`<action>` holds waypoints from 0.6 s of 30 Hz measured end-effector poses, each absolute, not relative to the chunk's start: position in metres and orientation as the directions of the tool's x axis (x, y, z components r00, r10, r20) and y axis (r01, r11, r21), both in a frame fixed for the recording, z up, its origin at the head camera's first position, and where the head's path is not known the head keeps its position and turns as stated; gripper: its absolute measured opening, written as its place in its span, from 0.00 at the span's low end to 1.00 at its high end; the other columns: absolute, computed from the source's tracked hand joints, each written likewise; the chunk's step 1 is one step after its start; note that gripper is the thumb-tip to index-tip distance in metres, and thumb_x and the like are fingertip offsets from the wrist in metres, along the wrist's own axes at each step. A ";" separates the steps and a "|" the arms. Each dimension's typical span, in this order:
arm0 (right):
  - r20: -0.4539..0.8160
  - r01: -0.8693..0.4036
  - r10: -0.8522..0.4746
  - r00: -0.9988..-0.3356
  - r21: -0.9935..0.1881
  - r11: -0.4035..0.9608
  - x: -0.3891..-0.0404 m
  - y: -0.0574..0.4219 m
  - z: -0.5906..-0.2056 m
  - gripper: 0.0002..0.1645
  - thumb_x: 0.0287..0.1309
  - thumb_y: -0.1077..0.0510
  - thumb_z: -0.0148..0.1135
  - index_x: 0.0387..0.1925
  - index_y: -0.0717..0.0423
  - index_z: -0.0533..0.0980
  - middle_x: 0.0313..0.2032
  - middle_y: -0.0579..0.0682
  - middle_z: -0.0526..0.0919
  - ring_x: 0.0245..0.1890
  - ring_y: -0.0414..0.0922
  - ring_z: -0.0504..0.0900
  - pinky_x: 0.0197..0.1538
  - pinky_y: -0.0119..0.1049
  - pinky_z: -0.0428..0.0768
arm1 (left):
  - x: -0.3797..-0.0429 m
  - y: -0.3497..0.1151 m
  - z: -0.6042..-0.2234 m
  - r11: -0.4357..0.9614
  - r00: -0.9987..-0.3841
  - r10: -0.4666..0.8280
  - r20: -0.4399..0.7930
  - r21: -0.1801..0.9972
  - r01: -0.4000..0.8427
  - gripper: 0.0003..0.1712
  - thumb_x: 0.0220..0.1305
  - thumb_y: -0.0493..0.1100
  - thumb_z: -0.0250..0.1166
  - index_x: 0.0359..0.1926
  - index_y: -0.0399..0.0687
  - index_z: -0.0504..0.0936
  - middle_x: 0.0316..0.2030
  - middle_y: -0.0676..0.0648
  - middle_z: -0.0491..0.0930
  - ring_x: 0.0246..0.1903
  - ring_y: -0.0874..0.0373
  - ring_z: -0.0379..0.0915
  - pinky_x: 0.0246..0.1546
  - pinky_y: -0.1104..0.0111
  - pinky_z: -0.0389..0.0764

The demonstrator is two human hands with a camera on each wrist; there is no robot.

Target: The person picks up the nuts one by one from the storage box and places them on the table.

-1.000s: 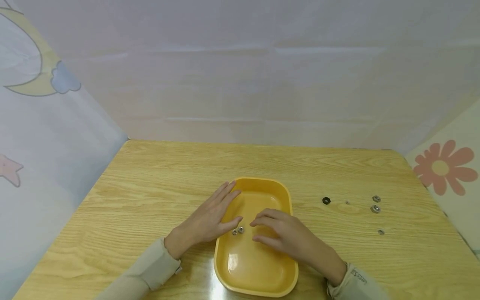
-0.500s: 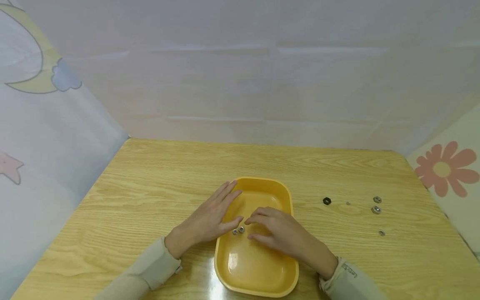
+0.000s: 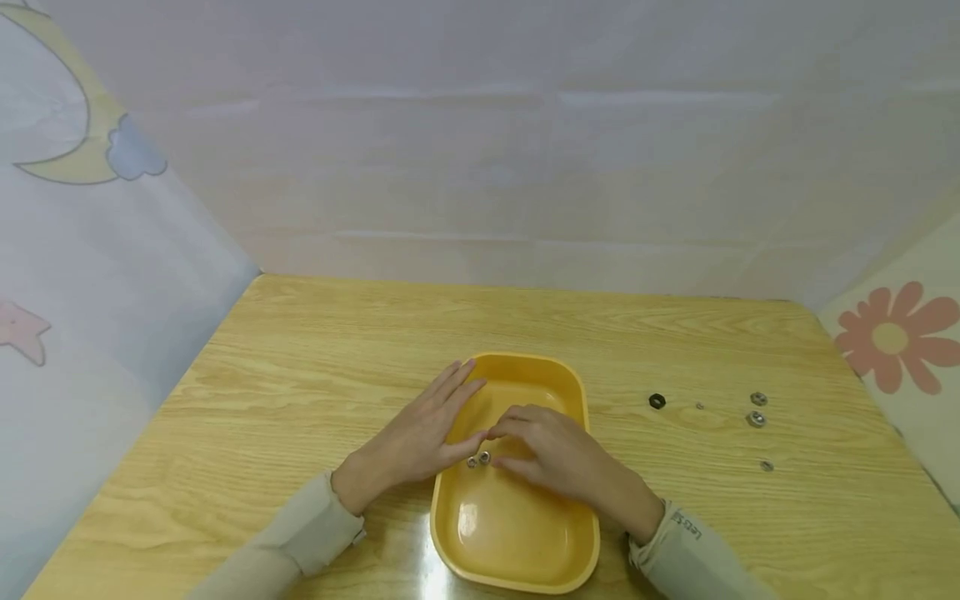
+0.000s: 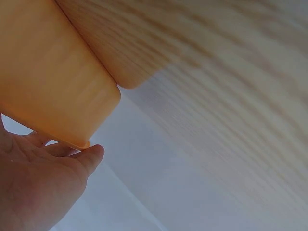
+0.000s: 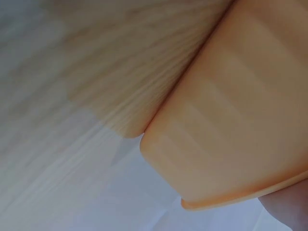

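Note:
A yellow plastic tray (image 3: pixel 517 542) stands on the wooden table, with two silver hex nuts (image 3: pixel 484 457) side by side near its left wall. My left hand (image 3: pixel 412 437) lies over the tray's left rim, fingers extended and thumb reaching inside by the nuts. In the left wrist view the left hand (image 4: pixel 43 183) touches the rim at the tray's corner. Over the tray, my right hand (image 3: pixel 555 454) has bent fingers and thumb parted, their tips just right of the nuts and nothing seen between them. Only a sliver of the right hand (image 5: pixel 288 207) shows beyond the rim in the right wrist view.
To the tray's right on the table (image 3: pixel 337 333) lie a black hex nut (image 3: pixel 657 402), a tiny silver nut (image 3: pixel 700 406) and several small silver pieces, among them a larger nut (image 3: pixel 757 419). White printed sheets (image 3: pixel 480 167) hang behind and at the sides.
My right hand has moved left across the tray to the nuts, its thumb and fingertips coming close to them. The left hand has stayed on the rim.

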State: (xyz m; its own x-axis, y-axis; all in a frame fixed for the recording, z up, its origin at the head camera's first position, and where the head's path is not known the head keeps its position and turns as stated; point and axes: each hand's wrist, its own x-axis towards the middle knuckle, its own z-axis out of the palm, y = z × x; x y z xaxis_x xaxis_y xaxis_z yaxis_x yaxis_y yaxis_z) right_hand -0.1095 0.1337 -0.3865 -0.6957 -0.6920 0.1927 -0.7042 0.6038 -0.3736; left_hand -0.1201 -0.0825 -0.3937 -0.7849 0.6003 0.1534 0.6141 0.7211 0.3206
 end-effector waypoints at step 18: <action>0.050 -0.689 -0.704 -0.708 -0.270 0.673 -0.108 0.132 -0.389 0.20 0.51 0.43 0.62 0.44 0.47 0.80 0.42 0.42 0.79 0.42 0.40 0.77 0.48 0.38 0.77 | -0.120 -0.082 -0.392 0.727 -0.797 0.589 0.136 0.341 0.596 0.36 0.64 0.60 0.49 0.69 0.50 0.54 0.71 0.45 0.46 0.71 0.49 0.42 0.66 0.56 0.59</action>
